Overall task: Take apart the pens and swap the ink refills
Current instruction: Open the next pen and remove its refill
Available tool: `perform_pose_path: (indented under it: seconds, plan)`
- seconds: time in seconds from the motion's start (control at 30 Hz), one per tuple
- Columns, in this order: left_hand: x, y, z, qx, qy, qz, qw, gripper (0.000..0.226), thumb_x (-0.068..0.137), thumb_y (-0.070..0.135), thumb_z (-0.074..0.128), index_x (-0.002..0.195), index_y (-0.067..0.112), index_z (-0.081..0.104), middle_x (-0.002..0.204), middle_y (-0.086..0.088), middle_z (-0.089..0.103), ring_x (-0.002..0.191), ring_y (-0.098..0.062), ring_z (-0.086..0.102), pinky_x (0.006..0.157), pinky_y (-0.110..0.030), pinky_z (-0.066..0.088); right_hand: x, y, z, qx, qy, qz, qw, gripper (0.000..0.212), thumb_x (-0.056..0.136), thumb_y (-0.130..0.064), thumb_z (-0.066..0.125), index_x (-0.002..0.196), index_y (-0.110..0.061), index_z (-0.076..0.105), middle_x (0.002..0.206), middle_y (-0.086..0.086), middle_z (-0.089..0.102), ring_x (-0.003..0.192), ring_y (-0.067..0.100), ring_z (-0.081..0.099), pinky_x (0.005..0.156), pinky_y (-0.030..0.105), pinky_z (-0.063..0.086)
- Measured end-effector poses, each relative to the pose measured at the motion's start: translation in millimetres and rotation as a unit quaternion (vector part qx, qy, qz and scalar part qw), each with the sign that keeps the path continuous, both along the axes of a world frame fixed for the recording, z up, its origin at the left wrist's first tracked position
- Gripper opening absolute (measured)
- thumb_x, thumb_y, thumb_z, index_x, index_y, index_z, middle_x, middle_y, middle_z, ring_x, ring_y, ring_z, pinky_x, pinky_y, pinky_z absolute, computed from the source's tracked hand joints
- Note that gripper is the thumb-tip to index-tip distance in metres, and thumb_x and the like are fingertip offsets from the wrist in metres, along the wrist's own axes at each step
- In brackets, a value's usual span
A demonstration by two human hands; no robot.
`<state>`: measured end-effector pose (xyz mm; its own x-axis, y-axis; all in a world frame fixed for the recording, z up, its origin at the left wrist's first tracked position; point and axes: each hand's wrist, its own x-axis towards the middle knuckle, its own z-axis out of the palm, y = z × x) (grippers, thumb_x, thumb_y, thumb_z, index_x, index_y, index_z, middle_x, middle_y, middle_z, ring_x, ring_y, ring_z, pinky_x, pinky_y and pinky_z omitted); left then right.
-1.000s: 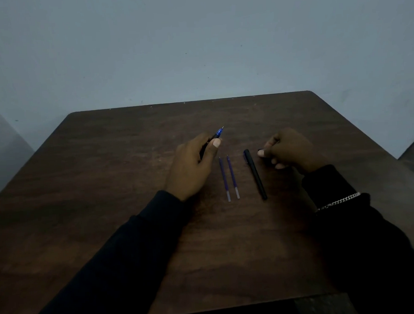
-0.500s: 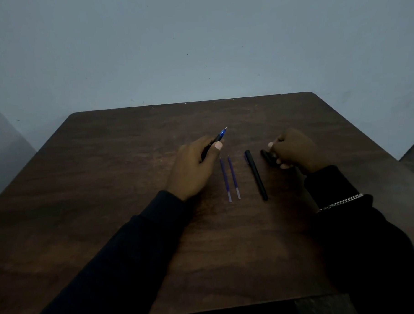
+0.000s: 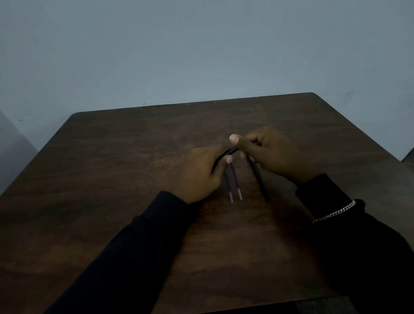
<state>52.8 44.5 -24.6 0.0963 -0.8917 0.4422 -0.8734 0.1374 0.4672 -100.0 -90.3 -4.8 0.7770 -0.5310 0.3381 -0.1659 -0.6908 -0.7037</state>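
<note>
Two blue refills [image 3: 235, 179] lie side by side on the wooden table [image 3: 130, 160], running 12 to 6 o'clock, just at 6 o'clock of where the hands meet. The left hand [image 3: 197, 176] curls round a black pen [image 3: 232, 151] that points toward 2 o'clock, and the right hand [image 3: 272, 154] pinches its far end between thumb and fingers. Another black barrel [image 3: 260, 180] lies at 3 o'clock of the refills, with its far end hidden under the right hand.
</note>
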Motion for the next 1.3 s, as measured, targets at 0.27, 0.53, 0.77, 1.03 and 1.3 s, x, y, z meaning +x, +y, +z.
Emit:
perform_pose_path:
  seconds: [0.27, 0.53, 0.77, 1.03, 1.3]
  plan:
    - [3.5, -3.9, -5.1, -0.043, 0.014, 0.016, 0.999, 0.020, 0.106, 0.020, 0.061, 0.096, 0.005, 0.071, 0.070, 0.001, 0.061, 0.058, -0.014, 0.051, 0.056, -0.026, 0.028, -0.2, -4.0, -2.4, -0.029, -0.036, 0.013, 0.999, 0.050, 0.104, -0.035, 0.059, 0.061, -0.009, 0.059, 0.049, -0.002, 0.043, 0.044, 0.005, 0.041, 0.049, 0.017, 0.031]
    - [6.5, -2.9, -0.6, -0.034, 0.038, -0.012, 0.999, 0.028, 0.106, 0.019, 0.061, 0.078, 0.017, 0.058, 0.062, 0.009, 0.051, 0.052, -0.002, 0.045, 0.053, -0.014, 0.025, -4.6, 6.2, 2.9, -0.105, -0.060, 0.010, 0.993, 0.046, 0.105, -0.024, 0.059, 0.069, 0.005, 0.065, 0.056, 0.021, 0.051, 0.052, 0.030, 0.048, 0.052, 0.023, 0.031]
    - [10.0, 0.8, 1.3, -0.007, 0.082, -0.025, 0.996, 0.038, 0.109, 0.024, 0.056, 0.074, 0.011, 0.060, 0.062, -0.008, 0.058, 0.055, -0.019, 0.051, 0.056, -0.036, 0.037, -5.1, 12.1, 7.6, -0.142, -0.047, 0.024, 0.988, 0.021, 0.102, -0.011, 0.063, 0.086, 0.001, 0.068, 0.071, 0.006, 0.058, 0.062, 0.021, 0.055, 0.058, 0.030, 0.038]
    - [18.0, -1.6, -4.9, 0.001, 0.081, -0.007, 0.997, 0.033, 0.107, 0.031, 0.057, 0.084, 0.011, 0.068, 0.066, -0.008, 0.063, 0.056, -0.018, 0.054, 0.054, -0.038, 0.038, -8.3, 5.7, 7.9, -0.018, -0.053, 0.068, 0.996, 0.029, 0.089, 0.002, 0.072, 0.114, -0.014, 0.070, 0.112, 0.003, 0.069, 0.102, 0.015, 0.067, 0.086, 0.016, 0.051]
    - [16.7, -3.1, -7.0, -0.016, 0.025, -0.023, 0.999, 0.020, 0.106, 0.024, 0.059, 0.099, 0.014, 0.074, 0.072, 0.006, 0.067, 0.057, -0.002, 0.054, 0.053, -0.016, 0.030, -2.9, 7.5, 1.8, 0.036, -0.057, 0.031, 0.997, 0.017, 0.097, -0.028, 0.071, 0.086, -0.016, 0.074, 0.066, 0.000, 0.073, 0.055, 0.012, 0.070, 0.053, 0.024, 0.055]
